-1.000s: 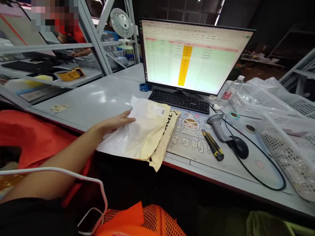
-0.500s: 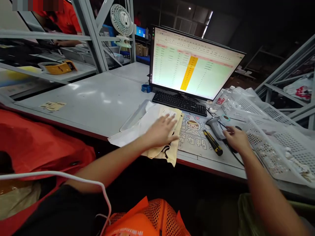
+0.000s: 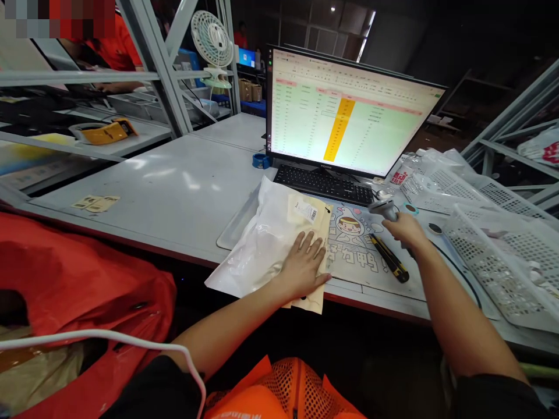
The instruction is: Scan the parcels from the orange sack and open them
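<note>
My left hand (image 3: 303,266) lies flat with fingers spread on a white and cream plastic bag (image 3: 266,244), whose near edge hangs over the table's front. A white barcode label (image 3: 307,209) shows above my fingertips. My right hand (image 3: 408,231) is wrapped round the handle of a grey barcode scanner (image 3: 384,208), its head facing left. A yellow and black utility knife (image 3: 390,258) rests on the cartoon desk mat (image 3: 349,256) between my hands.
A monitor (image 3: 345,116) with a spreadsheet stands behind a black keyboard (image 3: 321,183). White perforated baskets (image 3: 489,262) fill the right side. On the left are small cards (image 3: 96,203), a blue tape roll (image 3: 261,161) and a clip fan (image 3: 212,41). Another person in orange sits beyond the rack.
My right hand has taken hold of the scanner and raised it off the mat. My left hand has moved down the bag, uncovering the label.
</note>
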Available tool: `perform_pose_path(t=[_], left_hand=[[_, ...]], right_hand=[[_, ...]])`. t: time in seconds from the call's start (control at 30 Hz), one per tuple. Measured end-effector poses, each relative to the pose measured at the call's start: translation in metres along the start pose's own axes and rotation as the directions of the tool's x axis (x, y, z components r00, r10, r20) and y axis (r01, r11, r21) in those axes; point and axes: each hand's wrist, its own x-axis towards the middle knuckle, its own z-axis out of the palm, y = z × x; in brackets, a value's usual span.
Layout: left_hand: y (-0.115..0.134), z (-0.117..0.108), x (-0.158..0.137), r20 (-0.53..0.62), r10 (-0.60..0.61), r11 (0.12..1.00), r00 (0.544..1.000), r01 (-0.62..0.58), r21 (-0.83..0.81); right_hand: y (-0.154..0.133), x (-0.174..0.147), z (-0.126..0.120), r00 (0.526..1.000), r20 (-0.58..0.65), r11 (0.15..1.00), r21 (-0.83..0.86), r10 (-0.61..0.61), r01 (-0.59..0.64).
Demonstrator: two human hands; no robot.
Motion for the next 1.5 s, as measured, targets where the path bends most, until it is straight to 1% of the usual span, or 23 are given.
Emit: perform_pose_path(t=[0.07,0.13,0.2,0.27,0.37,0.5,0.57,0.67,0.8,0.87,0.93,0.97,1.0,1.03,1.07,1.13,1.2,1.27,1.33,1.4,1.43,1.47,1.5], left_hand=[[0.0,0.002,0.0,0.0,0.003,1.0,1.0,-0.003,-0.004],[0.0,0.003,0.0,0.004,0.002,1.0,1.0,-0.002,-0.008],[0.001,0.001,0.0,0.012,-0.004,1.0,1.0,0.004,-0.013],[0.002,-0.002,0.001,0.023,-0.014,0.999,1.0,0.015,-0.029],[0.0,-0.011,0.0,0.011,-0.078,0.994,0.997,0.079,-0.079],[-0.017,-0.027,-0.012,-0.033,-0.295,0.949,0.955,0.289,-0.122],[-0.035,-0.032,-0.022,0.016,-0.364,0.922,0.931,0.363,-0.134],[-0.072,-0.039,-0.041,0.066,-0.44,0.887,0.895,0.445,-0.122],[-0.126,-0.053,-0.067,-0.032,-0.548,0.836,0.836,0.545,-0.068],[-0.136,-0.063,-0.076,-0.077,-0.54,0.842,0.838,0.537,-0.057],[-0.125,-0.068,-0.083,-0.032,-0.409,0.912,0.912,0.406,-0.064],[-0.112,-0.067,-0.084,0.027,-0.298,0.951,0.954,0.299,-0.073],[-0.096,-0.064,-0.084,0.101,-0.174,0.979,0.98,0.183,-0.089],[-0.079,-0.059,-0.083,0.176,-0.074,0.991,0.982,0.091,-0.093],[-0.063,-0.052,-0.082,0.225,-0.026,0.996,0.974,0.045,-0.08],[-0.041,-0.04,-0.078,0.247,-0.026,0.998,0.969,0.039,-0.047],[-0.036,-0.038,-0.075,0.207,-0.045,0.992,0.977,0.069,-0.109],[-0.044,-0.053,-0.073,0.124,-0.058,0.95,0.991,0.093,-0.297],[-0.058,-0.085,-0.071,0.005,-0.13,0.841,0.991,0.113,-0.53],[-0.074,-0.129,-0.063,-0.093,-0.275,0.677,0.957,0.124,-0.726],[-0.083,-0.153,-0.056,-0.117,-0.371,0.583,0.921,0.133,-0.801],[-0.092,-0.176,-0.046,-0.096,-0.441,0.502,0.892,0.157,-0.85],[-0.102,-0.197,-0.033,-0.066,-0.441,0.479,0.895,0.172,-0.861]], right_hand=[[-0.014,-0.017,-0.024,0.977,0.145,0.976,0.18,-0.153,0.126],[-0.032,-0.035,-0.042,0.911,0.285,0.926,0.319,-0.298,0.202],[-0.052,-0.049,-0.051,0.846,0.376,0.901,0.361,-0.378,0.241],[-0.067,-0.055,-0.051,0.822,0.381,0.89,0.345,-0.424,0.3],[-0.077,-0.056,-0.045,0.834,0.298,0.872,0.322,-0.464,0.369],[-0.063,-0.052,-0.037,0.878,0.225,0.885,0.31,-0.422,0.347],[-0.05,-0.05,-0.035,0.902,0.213,0.906,0.288,-0.376,0.31],[-0.033,-0.05,-0.035,0.933,0.198,0.936,0.25,-0.299,0.247],[-0.018,-0.053,-0.035,0.955,0.19,0.962,0.194,-0.23,0.193],[-0.012,-0.054,-0.035,0.961,0.188,0.967,0.191,-0.204,0.168],[-0.007,-0.054,-0.034,0.961,0.196,0.964,0.216,-0.195,0.152],[-0.006,-0.053,-0.033,0.96,0.197,0.961,0.232,-0.197,0.149],[-0.005,-0.053,-0.033,0.96,0.197,0.958,0.244,-0.197,0.147],[-0.005,-0.053,-0.032,0.961,0.195,0.957,0.253,-0.196,0.144],[-0.005,-0.053,-0.032,0.962,0.191,0.956,0.258,-0.194,0.142],[-0.006,-0.054,-0.032,0.965,0.182,0.956,0.259,-0.189,0.138],[-0.005,-0.056,-0.033,0.966,0.18,0.955,0.262,-0.186,0.135],[-0.001,-0.057,-0.036,0.967,0.168,0.952,0.271,-0.193,0.143],[0.006,-0.059,-0.042,0.972,0.134,0.948,0.279,-0.195,0.151],[0.012,-0.062,-0.051,0.98,0.088,0.947,0.287,-0.177,0.145],[0.014,-0.064,-0.056,0.984,0.063,0.947,0.288,-0.164,0.14],[0.015,-0.066,-0.061,0.987,0.039,0.948,0.289,-0.153,0.136],[0.016,-0.068,-0.065,0.989,0.018,0.948,0.289,-0.147,0.135]])
